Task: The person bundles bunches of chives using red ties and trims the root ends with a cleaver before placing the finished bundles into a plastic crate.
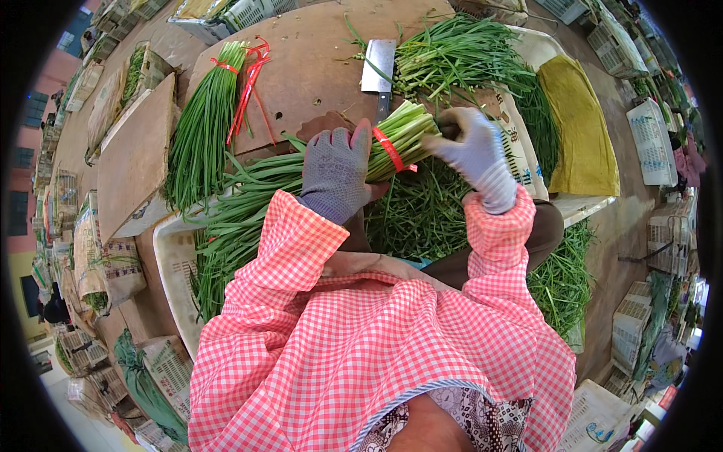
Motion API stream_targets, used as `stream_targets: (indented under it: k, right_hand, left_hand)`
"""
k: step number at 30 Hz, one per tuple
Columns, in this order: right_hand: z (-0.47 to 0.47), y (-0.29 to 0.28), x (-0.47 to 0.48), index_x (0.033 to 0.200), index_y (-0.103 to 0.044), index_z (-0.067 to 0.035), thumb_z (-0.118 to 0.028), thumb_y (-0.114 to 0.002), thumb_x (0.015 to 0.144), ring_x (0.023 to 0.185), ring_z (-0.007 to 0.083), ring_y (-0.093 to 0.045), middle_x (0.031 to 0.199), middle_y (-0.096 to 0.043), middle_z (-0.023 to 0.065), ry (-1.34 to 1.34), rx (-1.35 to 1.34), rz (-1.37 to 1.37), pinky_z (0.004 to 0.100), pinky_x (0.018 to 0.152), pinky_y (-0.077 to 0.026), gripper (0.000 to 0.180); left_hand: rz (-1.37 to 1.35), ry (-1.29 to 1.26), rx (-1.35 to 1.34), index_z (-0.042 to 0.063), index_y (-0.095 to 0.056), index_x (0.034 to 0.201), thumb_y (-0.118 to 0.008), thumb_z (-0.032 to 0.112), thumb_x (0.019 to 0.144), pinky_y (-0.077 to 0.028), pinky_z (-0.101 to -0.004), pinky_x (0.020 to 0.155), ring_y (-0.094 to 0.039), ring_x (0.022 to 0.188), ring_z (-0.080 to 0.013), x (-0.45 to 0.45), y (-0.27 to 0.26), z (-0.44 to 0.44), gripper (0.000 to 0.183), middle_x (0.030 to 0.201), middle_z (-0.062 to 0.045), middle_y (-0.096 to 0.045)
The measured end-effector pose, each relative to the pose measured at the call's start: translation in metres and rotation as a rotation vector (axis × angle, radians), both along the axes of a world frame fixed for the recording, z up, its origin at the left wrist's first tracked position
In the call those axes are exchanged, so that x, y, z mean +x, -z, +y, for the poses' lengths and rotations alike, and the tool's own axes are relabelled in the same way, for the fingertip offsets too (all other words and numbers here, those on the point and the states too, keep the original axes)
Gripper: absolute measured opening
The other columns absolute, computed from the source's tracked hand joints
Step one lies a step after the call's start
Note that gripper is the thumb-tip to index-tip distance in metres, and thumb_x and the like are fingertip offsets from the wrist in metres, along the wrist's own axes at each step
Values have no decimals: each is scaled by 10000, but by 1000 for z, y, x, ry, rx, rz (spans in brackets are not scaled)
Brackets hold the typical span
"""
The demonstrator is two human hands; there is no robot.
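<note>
My left hand, in a grey work glove, is closed around a bunch of garlic chives. Red tape binds the bunch near its pale stem ends, to the right of my glove. At those ends is my gloved right hand, slightly blurred with its fingers curled; whether it pinches a stem is not plain. Just beyond the stems lies a cleaver, its dark handle towards me. A second tied bunch of chives rests on the board at the left, with loose red ties beside it.
Loose chives are heaped on the brown board at the far right. Chive trimmings lie below my hands. A yellow cloth covers part of a white crate at the right. Another crate's white rim stands at my left.
</note>
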State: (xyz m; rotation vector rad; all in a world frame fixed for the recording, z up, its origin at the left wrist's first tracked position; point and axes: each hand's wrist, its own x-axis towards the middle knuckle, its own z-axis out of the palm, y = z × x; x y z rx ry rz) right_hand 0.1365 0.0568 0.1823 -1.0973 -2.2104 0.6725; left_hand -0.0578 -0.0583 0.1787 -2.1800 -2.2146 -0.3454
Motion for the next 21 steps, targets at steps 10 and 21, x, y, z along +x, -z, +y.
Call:
stream_targets:
  k: [10,21]
  right_hand:
    - [39,29,19,940,-648,16,-282,-626,877,750,242,-656,826,-672,165,69,-288,179,349,673,-504,305]
    - [25,32,-22,890,-654,21,-212,-586,810,723,268,-628,784,-644,179,-293,-205,9,324,678,-473,256]
  left_hand:
    - [24,107,98,11,-398,1318,-819,402,518,-381,-436,930,-506,940,-304,7,4,-18,985,986,-135,-520]
    - [-18,152,-7,39,-436,1266,-788,397,548,-347,-450,976,-512,932,-259,5,2,-40,876,950,-93,-510]
